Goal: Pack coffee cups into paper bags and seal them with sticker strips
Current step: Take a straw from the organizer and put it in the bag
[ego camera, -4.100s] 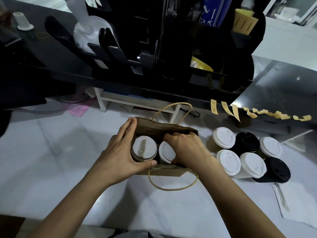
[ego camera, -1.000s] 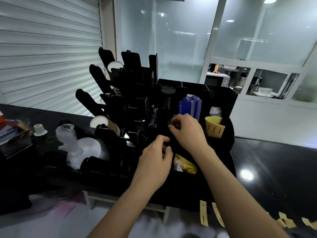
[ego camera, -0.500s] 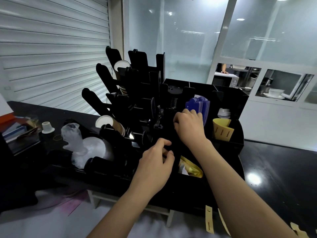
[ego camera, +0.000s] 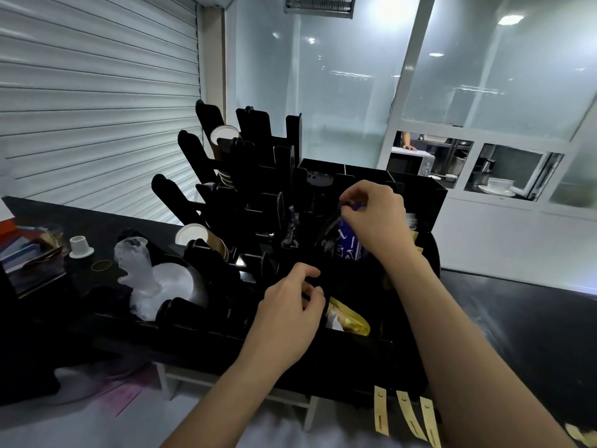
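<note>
A black organiser rack (ego camera: 371, 350) fills the centre of the frame on a dark desk (ego camera: 523, 318), its slanted slots holding stacked paper cups (ego camera: 223, 137) at upper centre and a second stack (ego camera: 197, 236) lower left. A compartment at centre right holds blue printed packets (ego camera: 350, 245); a lower one holds a yellow packet (ego camera: 350, 320). A white roller shutter (ego camera: 97, 101) covers the upper left, frosted glass panels (ego camera: 484, 76) the upper right. Clear plastic wrapping (ego camera: 142, 279) lies at the rack's left end. The right hand (ego camera: 374, 218) reaches over the blue packets, fingertips pinching something small and dark. The left hand (ego camera: 287, 318) hovers at the rack's front, fingers curled; whether it holds anything cannot be told. Yellow sticker strips (ego camera: 381, 410) hang from the rack's lower right edge.
</note>
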`<state>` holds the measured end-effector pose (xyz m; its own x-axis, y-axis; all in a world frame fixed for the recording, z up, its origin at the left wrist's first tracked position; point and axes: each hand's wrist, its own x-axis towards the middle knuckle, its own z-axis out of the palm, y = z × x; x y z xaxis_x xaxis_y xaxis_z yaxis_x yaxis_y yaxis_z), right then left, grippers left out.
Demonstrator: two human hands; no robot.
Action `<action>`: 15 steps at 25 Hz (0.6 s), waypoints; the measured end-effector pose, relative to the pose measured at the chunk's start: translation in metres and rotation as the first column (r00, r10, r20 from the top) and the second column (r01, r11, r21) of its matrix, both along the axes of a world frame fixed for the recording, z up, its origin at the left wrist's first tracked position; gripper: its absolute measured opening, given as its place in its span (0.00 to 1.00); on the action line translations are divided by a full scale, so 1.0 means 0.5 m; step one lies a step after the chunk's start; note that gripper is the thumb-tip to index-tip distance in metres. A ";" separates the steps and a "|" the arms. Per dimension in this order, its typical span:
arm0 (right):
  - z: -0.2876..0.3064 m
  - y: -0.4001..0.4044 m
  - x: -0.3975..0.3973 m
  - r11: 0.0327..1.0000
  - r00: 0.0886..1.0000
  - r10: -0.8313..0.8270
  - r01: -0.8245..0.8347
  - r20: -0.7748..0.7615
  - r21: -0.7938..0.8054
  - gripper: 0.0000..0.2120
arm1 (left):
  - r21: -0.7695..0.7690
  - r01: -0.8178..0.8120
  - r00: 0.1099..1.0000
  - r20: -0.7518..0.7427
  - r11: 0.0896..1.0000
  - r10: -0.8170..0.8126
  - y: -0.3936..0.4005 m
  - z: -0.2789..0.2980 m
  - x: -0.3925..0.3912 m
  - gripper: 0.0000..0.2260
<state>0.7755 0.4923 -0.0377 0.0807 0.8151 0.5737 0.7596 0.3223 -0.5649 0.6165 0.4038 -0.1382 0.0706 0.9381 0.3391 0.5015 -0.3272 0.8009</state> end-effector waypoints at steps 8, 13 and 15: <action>0.047 -0.116 0.024 0.984 0.973 0.085 -0.048 -0.213 0.172 0.09 | 0.145 -0.014 0.998 0.059 0.989 0.006 -0.049 0.033 0.008 0.11; 0.048 -0.196 0.033 0.980 0.962 0.188 -0.170 -0.200 0.103 0.09 | 0.344 -0.090 0.996 0.027 0.935 0.086 -0.088 0.050 0.002 0.17; 0.042 -0.228 0.035 0.969 0.946 0.247 -0.234 -0.209 0.083 0.10 | 0.367 -0.116 0.992 0.001 0.923 0.124 -0.102 0.054 -0.003 0.19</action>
<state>0.7932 0.3785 -0.0169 0.0135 0.7925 0.6097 0.5174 0.5162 -0.6825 0.6148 0.3528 -0.1113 -0.0234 0.7507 0.6602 0.5708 -0.5321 0.6253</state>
